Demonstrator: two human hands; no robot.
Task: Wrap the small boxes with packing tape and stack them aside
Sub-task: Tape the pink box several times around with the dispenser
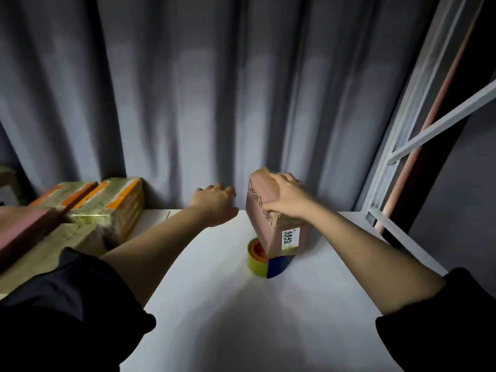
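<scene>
Dim, soft-focus, wide-angle bending at edges

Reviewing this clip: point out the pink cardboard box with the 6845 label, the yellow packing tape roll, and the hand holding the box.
Pink cardboard box with the 6845 label [261, 224]: head view, pink printed side face.
Yellow packing tape roll [255, 260]: head view, yellow outer wall.
Right hand [288, 196]: head view, back of the hand gripping the box top.
</scene>
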